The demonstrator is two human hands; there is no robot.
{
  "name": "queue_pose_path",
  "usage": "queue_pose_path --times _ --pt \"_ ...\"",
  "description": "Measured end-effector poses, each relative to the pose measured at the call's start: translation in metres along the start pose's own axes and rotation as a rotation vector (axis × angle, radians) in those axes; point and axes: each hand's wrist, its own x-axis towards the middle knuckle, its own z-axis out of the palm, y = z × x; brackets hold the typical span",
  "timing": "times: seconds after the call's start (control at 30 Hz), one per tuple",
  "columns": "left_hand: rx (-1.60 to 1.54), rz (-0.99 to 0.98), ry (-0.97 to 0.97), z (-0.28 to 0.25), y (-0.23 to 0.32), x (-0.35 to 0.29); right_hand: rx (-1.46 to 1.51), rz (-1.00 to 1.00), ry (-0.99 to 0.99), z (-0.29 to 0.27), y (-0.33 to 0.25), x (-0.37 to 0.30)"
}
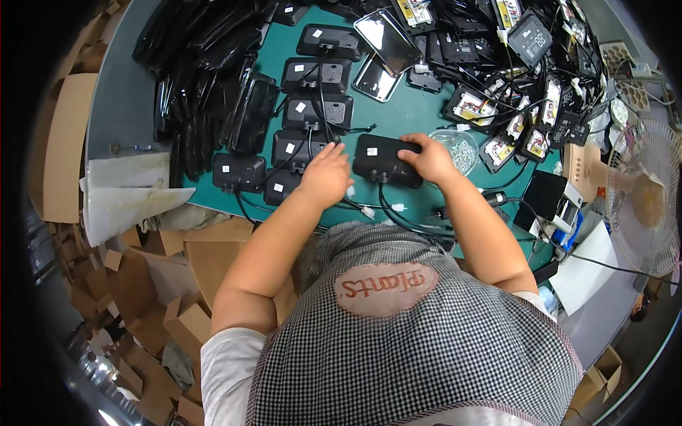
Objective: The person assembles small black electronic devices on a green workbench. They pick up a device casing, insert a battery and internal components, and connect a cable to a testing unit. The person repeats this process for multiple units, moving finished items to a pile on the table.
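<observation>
My right hand (pixel 430 157) grips the right end of a flat black device housing (pixel 389 160), thumb on top and fingers at its far edge. A small white label sits on the housing, and a cable leaves its near side. Just left of it, my left hand (pixel 328 172) has its fingers curled together at a black cable (pixel 321 106) that runs down from the far units. A white connector (pixel 350 190) shows beside its palm. Beyond and beside that hand lie several similar black housings (pixel 318 110) in a column, with one more (pixel 239 172) at the left.
Bagged black parts (pixel 206 78) are piled at the left. Circuit units and wires (pixel 497 106) crowd the far right. A clear dish of screws (pixel 462 153) stands by my right hand, near a corded screwdriver (pixel 469 208). A fan (pixel 643 195) is at the right; cardboard boxes (pixel 153 284) lie below left.
</observation>
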Motion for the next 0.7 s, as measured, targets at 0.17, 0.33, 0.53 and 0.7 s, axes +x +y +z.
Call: queue_pose_path --times 0.17,0.33,0.53,0.7 --pt "-0.156 -0.050 0.222 -0.023 0.000 -0.012 0.009 -0.025 0.042 0.036 0.008 0.023" --pt "-0.229 0.032 0.281 -0.015 0.024 0.000 -0.393 -0.367 0.313 0.048 0.009 0.012" --pt "-0.177 -0.006 0.182 0.005 0.035 0.018 0.010 -0.314 0.314 0.017 0.002 -0.010" --pt "-0.194 -0.006 0.174 0.000 0.036 0.020 -0.058 -0.338 0.607 -0.063 0.034 -0.002"
